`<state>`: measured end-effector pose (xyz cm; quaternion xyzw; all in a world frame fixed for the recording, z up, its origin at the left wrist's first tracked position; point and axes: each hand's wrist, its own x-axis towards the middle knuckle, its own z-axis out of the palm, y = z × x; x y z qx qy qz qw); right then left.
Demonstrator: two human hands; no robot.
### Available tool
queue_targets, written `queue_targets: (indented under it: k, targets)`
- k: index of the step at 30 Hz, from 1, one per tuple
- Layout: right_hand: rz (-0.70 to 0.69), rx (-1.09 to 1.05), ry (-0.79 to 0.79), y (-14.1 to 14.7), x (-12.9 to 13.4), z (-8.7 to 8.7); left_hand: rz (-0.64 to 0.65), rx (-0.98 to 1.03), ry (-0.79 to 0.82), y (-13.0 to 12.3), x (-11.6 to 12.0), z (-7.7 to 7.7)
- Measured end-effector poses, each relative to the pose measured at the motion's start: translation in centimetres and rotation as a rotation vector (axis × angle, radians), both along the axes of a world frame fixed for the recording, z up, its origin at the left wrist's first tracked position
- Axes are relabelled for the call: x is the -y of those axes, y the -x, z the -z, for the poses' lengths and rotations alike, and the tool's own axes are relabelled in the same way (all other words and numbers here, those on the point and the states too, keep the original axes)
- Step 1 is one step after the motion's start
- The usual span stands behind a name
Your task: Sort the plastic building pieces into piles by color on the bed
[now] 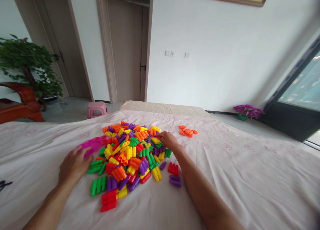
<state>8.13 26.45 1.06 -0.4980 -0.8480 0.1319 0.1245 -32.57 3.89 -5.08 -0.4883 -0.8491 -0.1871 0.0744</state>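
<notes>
A heap of bullet-shaped plastic building pieces (130, 153) in green, yellow, orange, red and purple lies on the pale cloth. To its left, my left hand (76, 163) rests with fingers spread, its fingertips over a flat magenta plastic piece (91, 146). My right hand (168, 140) reaches to the far right side of the heap, fingers bent together at its edge beside orange and yellow pieces. Whatever lies between those fingertips is hidden. Several orange pieces (188, 132) sit apart, beyond and right of my right hand. A red piece (173, 169) and a purple piece (175, 181) lie by my right forearm.
Pink-flowered cloth (240, 183) covers the wide surface, with folds in it. A small dark object (5, 185) lies at the far left. Beyond stand a pink stool (97, 109), a wooden chair (21, 103), a leafy plant (27, 65) and purple flowers (248, 111).
</notes>
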Motion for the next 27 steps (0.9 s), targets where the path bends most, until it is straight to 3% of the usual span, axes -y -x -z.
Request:
queue_targets:
  k: [11,15,22,27]
  targets:
    - [0.073,0.042,-0.131,0.9,0.8,0.6,-0.030,-0.007,0.036,-0.1,0.0,-0.3]
    - [0.210,-0.219,-0.048,0.2,0.1,1.2,-0.017,0.004,0.040,0.0,0.1,-0.4]
    - [0.509,-1.006,0.108,-3.5,-3.5,2.8,0.000,0.004,0.002,-0.2,0.1,-0.3]
    - [0.665,-1.127,0.033,-6.6,-5.0,3.1,0.011,0.016,0.001,-0.2,0.2,-0.5]
